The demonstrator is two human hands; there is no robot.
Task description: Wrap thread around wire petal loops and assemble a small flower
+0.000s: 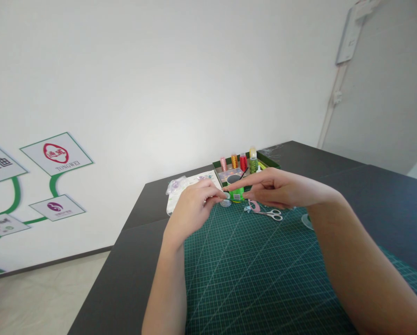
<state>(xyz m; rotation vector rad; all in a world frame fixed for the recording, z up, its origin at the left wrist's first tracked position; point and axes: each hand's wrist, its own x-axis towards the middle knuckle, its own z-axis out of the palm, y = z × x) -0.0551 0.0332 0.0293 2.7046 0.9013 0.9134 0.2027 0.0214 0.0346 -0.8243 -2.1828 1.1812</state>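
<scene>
My left hand (198,201) is closed, thumb and fingertips pinched together. From that pinch a thin dark strand (236,200) seems to run across to my right hand (276,187). There the index finger stretches out to the left fingertips, while the thumb and other fingers are curled in. What the strand is made of is too small to tell. Just behind the fingertips stands a bright green container (236,193), partly hidden, with a dark stick rising from it. White-handled scissors (274,214) lie below my right hand, beside a small pink piece (254,206).
A green cutting mat (250,270) covers much of the black table (138,242). Behind, a dark green tray (273,161) holds several thread spools (243,161) and a bottle. White printed sheets (180,193) lie left. A clear round disc (307,221) sits by my right wrist.
</scene>
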